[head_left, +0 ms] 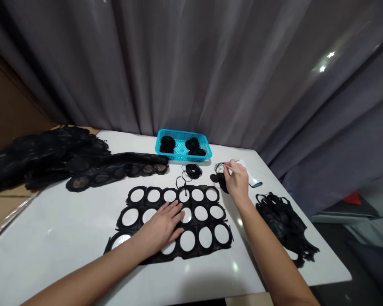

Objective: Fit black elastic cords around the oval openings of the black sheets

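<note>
A black sheet with rows of round holes [194,230] lies flat on the white table [67,250]. My left hand [162,223] rests on its middle with the fingers stretched out. At the sheet's far right, my right hand [236,182] pinches a thin pale stick [232,169], perhaps a brush; its kind is not clear. Just below that hand lies a dark piece [222,182], partly hidden by the fingers, with a small dark brown disc [214,178] beside it. Thin black cord [219,167] loops close to the stick's tip.
A coil of black cord [193,171] lies beyond the sheet. Behind it, a blue basket [184,158] holds black bundles. Black strips with round pieces [102,177] and a dark heap [51,148] lie left. Another black pile [282,221] is right, near a white sheet [249,171].
</note>
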A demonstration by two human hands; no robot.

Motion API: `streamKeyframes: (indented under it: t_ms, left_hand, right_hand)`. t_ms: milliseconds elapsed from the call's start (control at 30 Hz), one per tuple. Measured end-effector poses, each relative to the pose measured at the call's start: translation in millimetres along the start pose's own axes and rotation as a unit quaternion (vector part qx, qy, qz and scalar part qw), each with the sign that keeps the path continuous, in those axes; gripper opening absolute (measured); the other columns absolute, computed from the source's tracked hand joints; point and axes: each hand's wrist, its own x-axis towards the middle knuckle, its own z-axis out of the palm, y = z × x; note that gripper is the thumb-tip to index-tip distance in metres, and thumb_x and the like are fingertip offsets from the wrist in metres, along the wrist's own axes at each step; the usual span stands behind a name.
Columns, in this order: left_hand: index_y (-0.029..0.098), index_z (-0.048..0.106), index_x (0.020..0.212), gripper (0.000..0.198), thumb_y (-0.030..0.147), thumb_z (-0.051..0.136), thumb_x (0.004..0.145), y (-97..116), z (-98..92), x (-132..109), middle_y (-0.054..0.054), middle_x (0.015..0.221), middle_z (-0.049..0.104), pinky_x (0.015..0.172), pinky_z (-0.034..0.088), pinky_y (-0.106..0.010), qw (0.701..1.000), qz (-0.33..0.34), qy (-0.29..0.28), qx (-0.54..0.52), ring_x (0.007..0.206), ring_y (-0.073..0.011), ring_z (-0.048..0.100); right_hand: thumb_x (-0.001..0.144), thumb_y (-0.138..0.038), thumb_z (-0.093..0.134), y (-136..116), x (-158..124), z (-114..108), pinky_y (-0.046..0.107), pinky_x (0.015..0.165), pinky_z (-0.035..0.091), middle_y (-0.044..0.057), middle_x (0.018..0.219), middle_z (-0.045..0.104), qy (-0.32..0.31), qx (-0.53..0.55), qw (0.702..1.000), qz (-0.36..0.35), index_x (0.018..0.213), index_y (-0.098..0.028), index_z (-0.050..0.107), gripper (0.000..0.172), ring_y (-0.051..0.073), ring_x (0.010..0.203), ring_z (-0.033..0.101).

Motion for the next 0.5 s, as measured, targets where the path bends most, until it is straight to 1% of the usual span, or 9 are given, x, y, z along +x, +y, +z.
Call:
streamKeyframes:
  t_ms: [67,133,167,233,300,367,400,433,500]
  left_hand:
    - [0.02,0.063,0.121,0.027,0.033,0.056,0.098,0.2,-5.4,1.4,-0.013,0.135,0.061,0.111,0.041,-0.051,1.0,-0.005,0.008,-0.03,0.13,-0.0324,0.054]
    - [0.022,0.063,0.12,0.025,0.033,0.054,0.099,2.3,-14.7,6.3,-0.011,0.13,0.062,0.106,0.046,-0.046,0.997,-0.02,0.023,-0.066,0.124,-0.0291,0.058]
    - [0.023,0.061,0.124,0.027,0.033,0.052,0.1,4.1,-20.4,10.5,-0.01,0.13,0.061,0.104,0.047,-0.044,0.995,-0.034,0.035,-0.087,0.122,-0.0276,0.059]
    - [0.026,0.05,0.137,0.037,0.034,0.053,0.1,8.7,-32.0,22.3,-0.01,0.135,0.055,0.105,0.046,-0.043,0.985,-0.066,0.068,-0.143,0.124,-0.0261,0.055]
    - [0.028,0.039,0.145,0.055,0.035,0.061,0.096,12.9,-41.9,36.9,-0.01,0.144,0.047,0.111,0.039,-0.045,0.966,-0.093,0.097,-0.221,0.133,-0.0267,0.046]
    - [0.029,0.034,0.148,0.07,0.036,0.071,0.089,15.0,-48.6,51.0,-0.01,0.149,0.042,0.114,0.032,-0.046,0.941,-0.102,0.098,-0.307,0.139,-0.0282,0.039]
    - [0.029,0.033,0.149,0.074,0.036,0.073,0.087,15.2,-50.6,56.9,-0.01,0.147,0.045,0.114,0.032,-0.046,0.928,-0.101,0.089,-0.347,0.138,-0.0287,0.041]
    - [0.028,0.034,0.149,0.076,0.035,0.074,0.086,14.9,-51.7,61.5,-0.011,0.141,0.051,0.112,0.035,-0.046,0.915,-0.098,0.076,-0.385,0.134,-0.0285,0.046]
    - [0.025,0.036,0.147,0.072,0.034,0.073,0.086,13.3,-52.0,66.9,-0.008,0.116,0.063,0.102,0.043,-0.044,0.888,-0.097,0.052,-0.446,0.116,-0.026,0.059]
  right_hand:
    - [0.093,-0.028,0.05,-3.8,1.5,-5.5,0.033,0.073,0.041,0.008,0.092,0.072,-0.014,0.084,0.996,0.032,0.08,-0.023,0.051,0.014,0.023,0.077,0.061]
    - [0.091,-0.032,0.054,-14.3,-1.8,-9.9,0.031,0.069,0.043,0.005,0.089,0.073,-0.077,0.165,0.982,0.046,0.077,-0.023,0.052,0.017,0.021,0.073,0.061]
    - [0.09,-0.033,0.056,-21.9,-5.1,-12.0,0.03,0.068,0.043,0.004,0.087,0.073,-0.114,0.199,0.972,0.052,0.074,-0.023,0.051,0.019,0.02,0.073,0.062]
    - [0.088,-0.035,0.06,-39.8,-13.6,-16.8,0.03,0.068,0.044,0.003,0.084,0.072,-0.176,0.261,0.947,0.068,0.071,-0.023,0.049,0.023,0.02,0.074,0.062]
    - [0.086,-0.036,0.064,-57.5,-21.9,-22.9,0.03,0.07,0.044,0.003,0.084,0.072,-0.214,0.324,0.918,0.084,0.07,-0.023,0.048,0.026,0.02,0.077,0.063]
    - [0.084,-0.037,0.068,-71.0,-28.1,-29.3,0.03,0.069,0.045,0.003,0.084,0.071,-0.245,0.385,0.884,0.099,0.071,-0.022,0.05,0.027,0.019,0.076,0.062]
    - [0.084,-0.037,0.069,-75.5,-30.4,-32.1,0.03,0.068,0.045,0.002,0.085,0.071,-0.258,0.413,0.867,0.109,0.073,-0.022,0.05,0.027,0.018,0.074,0.061]
    - [0.084,-0.037,0.071,-78.5,-32.2,-34.4,0.029,0.066,0.045,0.002,0.087,0.071,-0.271,0.439,0.848,0.12,0.074,-0.021,0.051,0.027,0.016,0.071,0.059]
    - [0.083,-0.037,0.073,-79.9,-34.9,-36.9,0.027,0.06,0.043,0.001,0.086,0.07,-0.287,0.486,0.813,0.146,0.075,-0.021,0.05,0.029,0.013,0.064,0.056]
